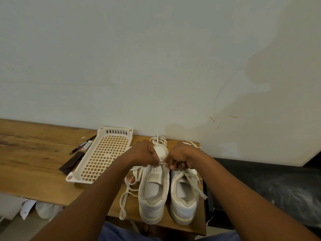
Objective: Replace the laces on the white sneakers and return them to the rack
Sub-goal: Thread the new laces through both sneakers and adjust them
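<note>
Lace tip (162,163) between both grips

left hand (145,153): fingers curled, pinching | right hand (180,156): same

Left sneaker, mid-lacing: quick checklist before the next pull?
1. Left hand pinches the lace: ok.
2. Right hand pinches the lace tip: ok.
3. Left sneaker upright on the table: ok.
4. Tip lined up with an eyelet: cannot tell, fingers hide it.
5. Slack lace free of snags: not ok, a loop hangs over the table edge.
6. Right sneaker tied: not ok, lace ends lie loose.
</note>
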Available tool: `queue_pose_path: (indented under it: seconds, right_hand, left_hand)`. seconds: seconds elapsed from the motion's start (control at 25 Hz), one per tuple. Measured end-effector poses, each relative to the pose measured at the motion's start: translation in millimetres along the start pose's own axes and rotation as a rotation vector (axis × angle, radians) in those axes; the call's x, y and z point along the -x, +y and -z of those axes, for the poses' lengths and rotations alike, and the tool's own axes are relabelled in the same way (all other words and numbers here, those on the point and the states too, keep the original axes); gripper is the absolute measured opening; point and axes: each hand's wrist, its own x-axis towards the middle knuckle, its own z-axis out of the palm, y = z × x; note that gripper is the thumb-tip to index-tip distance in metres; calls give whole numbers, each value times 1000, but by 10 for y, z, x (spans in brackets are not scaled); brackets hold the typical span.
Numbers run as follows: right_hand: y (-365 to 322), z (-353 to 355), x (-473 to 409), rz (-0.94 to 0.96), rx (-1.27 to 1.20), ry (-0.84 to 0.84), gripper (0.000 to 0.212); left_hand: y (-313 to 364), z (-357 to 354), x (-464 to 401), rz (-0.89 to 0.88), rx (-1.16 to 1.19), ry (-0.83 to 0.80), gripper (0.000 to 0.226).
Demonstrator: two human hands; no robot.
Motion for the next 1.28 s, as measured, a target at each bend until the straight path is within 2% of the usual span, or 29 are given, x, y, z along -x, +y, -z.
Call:
queue_pose_path:
  seconds: [0.36,0.64,0.72,0.84,0.88,0.96,1.04,1.08,1.12,1.16,1.24,1.28]
  right_hand:
    - [-22,-6,41,33,50,14,17]
    - [58,-100,-50,313,331,221,8]
    - [58,-72,-31,361,345,215,4]
    - [40,-7,37,419,318,263,25]
    - [29,31,59,443,246,294,32]
    - [-44,119,124,481,-86,323,26]
    - [-130,194,230,494,-668,140,14]
    - [-161,219,260,487,-854,59,13]
    - [-176,234,262,486,-865,47,13]
    - [-174,230,261,502,-664,108,13]
    - [-108,156,199,519,138,292,12]
    - [-74,90,167,497,493,302,18]
  left_hand:
    - [71,-93,-47,58,-87,60,8]
    - [-45,-17,-82,3,-15,27,9]
    - [-33,51,-36,-8,2,23,23]
    - [-6,98,40,-12,-64,-105,45]
    - [2,99,55,-7,-73,-132,47]
    - [15,116,77,-1,-81,-147,49]
    - [31,140,107,-2,-92,-175,57]
    - [49,152,130,-1,-98,-202,62]
    - [61,162,149,4,-100,-230,68]
    - [76,170,163,12,-100,-258,73]
    - [97,172,175,19,-122,-283,78]
    - [100,178,176,17,-132,-282,80]
